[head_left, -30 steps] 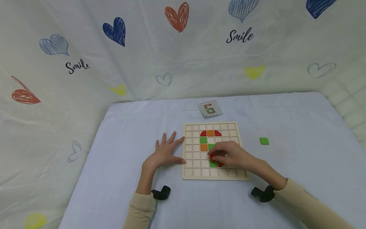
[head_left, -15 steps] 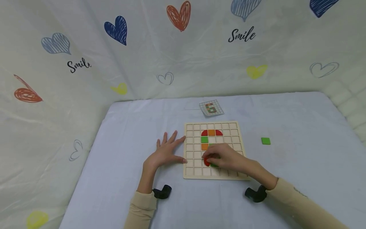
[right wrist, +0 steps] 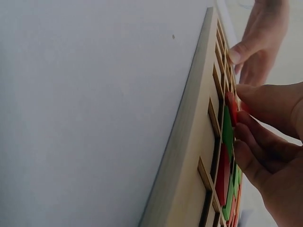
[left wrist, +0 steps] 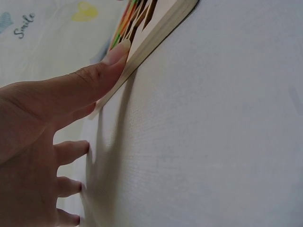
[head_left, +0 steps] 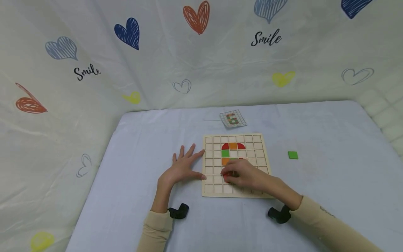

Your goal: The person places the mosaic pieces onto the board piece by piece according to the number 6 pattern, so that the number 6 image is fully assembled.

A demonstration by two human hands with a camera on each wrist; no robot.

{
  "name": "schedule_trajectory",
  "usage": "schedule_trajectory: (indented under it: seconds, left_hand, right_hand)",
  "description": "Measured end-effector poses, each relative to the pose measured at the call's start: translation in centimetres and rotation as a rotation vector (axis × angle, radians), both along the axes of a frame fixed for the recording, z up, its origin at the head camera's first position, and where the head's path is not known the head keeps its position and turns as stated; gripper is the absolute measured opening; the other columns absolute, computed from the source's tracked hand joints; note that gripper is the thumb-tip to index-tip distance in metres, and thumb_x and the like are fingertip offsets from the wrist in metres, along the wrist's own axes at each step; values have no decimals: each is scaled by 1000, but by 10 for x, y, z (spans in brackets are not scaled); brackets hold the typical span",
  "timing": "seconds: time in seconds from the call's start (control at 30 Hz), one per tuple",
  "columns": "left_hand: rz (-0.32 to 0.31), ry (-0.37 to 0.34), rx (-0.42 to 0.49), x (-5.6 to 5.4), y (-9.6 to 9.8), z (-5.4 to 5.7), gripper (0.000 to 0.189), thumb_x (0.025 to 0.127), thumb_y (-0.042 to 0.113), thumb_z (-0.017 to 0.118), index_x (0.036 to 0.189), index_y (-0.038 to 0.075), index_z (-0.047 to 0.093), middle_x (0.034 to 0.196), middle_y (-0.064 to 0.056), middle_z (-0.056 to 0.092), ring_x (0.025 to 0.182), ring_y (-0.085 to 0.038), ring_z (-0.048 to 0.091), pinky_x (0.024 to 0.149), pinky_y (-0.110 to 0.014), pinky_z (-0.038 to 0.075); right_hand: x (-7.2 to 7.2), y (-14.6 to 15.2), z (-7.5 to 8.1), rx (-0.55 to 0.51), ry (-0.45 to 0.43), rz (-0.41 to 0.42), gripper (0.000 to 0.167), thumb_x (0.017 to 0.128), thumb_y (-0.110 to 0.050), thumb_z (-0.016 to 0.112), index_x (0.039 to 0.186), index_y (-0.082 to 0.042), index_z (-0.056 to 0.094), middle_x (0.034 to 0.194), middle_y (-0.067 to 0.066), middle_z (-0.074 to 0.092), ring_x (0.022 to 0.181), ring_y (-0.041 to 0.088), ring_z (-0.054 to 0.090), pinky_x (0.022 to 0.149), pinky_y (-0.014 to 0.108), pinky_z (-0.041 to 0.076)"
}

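Observation:
A wooden grid board [head_left: 209, 189] lies on the white-covered table. My left hand [head_left: 180, 170] has its fingers spread, the thumb and index fingertip touching the board's left edge. The left wrist view shows the thumb [left wrist: 102, 75] on the rim. My right hand [head_left: 245, 174] pinches a red rounded tile [head_left: 225, 178] over the lower middle cells; in the right wrist view this red tile [right wrist: 231, 105] lies tilted beside a green tile [right wrist: 227, 130]. Farther up sit two red quarter-round tiles, an orange tile [head_left: 232, 146] between them, and a green tile [head_left: 225, 153]. My right hand hides several tiles.
A loose green square tile [head_left: 292, 155] lies on the table right of the board. Behind the board is a small pattern card [head_left: 233, 119] with a coloured figure on a grid. A cloth backdrop with hearts hangs at the table's far edge.
My right hand has moved left across the board with the red tile and now holds it low at a cell. The left hand has stayed at the board's edge.

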State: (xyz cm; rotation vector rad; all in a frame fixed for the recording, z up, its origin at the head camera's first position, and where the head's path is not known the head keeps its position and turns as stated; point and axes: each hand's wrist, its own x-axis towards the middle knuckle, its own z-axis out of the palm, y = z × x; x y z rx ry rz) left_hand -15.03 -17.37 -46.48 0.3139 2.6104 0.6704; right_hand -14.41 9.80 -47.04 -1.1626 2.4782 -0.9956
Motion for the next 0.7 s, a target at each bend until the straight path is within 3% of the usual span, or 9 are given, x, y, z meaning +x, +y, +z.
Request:
schedule_trajectory:
  seconds: [0.43, 0.7]
  left_hand:
    - [-7, -1, -10, 0, 0, 0, 95, 81, 47, 85, 161, 31, 37, 174, -7, 9, 158, -44, -10, 121, -72, -3]
    - [-4, 4, -2, 0, 0, 0, 95, 81, 46, 86, 161, 30, 37, 174, -8, 9, 158, -44, -10, 121, -72, -3]
  right_hand:
    - [8, -1, 3, 73, 13, -20, 13, 90, -8, 78, 102, -11, 78, 102, -2, 66, 94, 14, 61, 87, 30, 57]
    - [9, 1, 2, 62, 56, -16, 10, 89, -7, 78, 98, -11, 78, 97, -4, 66, 90, 12, 60, 82, 28, 57]
